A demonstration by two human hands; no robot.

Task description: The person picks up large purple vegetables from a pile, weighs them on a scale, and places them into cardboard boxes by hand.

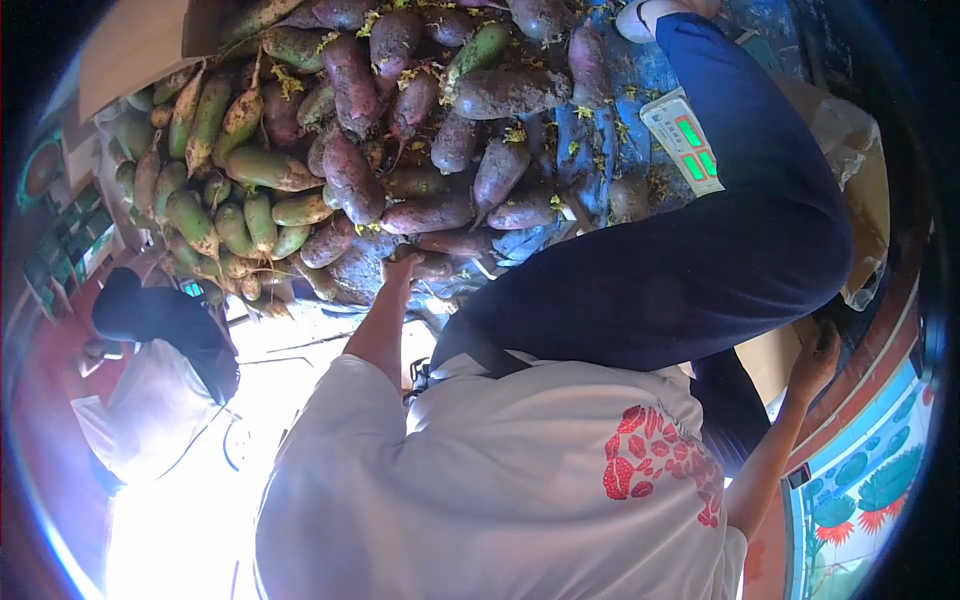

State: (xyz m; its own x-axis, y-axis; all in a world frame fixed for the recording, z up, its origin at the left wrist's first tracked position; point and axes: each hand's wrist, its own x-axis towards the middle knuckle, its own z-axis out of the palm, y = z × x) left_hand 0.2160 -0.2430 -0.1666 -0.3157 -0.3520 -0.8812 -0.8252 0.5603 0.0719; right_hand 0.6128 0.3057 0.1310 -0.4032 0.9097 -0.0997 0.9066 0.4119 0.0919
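My left hand point(400, 266) reaches out to the near edge of a big heap of purple sweet potatoes point(430, 150) and lies against one of them point(437, 266); I cannot make out its grip. My right hand point(815, 358) is off to the right, beside my bent knee in dark blue trousers point(720, 230). Its fingers touch a dark object at the edge of a cardboard sheet point(772, 362), and the fingertips are hidden. My white shirt with a red print point(560, 480) fills the bottom of the view.
Green, soil-covered radishes point(215, 190) are piled to the left of the sweet potatoes on a blue sheet point(610, 110). A scale with a green display point(685, 140) lies by my leg. Another person in a white shirt and dark cap point(150, 370) crouches at the left. Cardboard point(870, 190) stands at the right.
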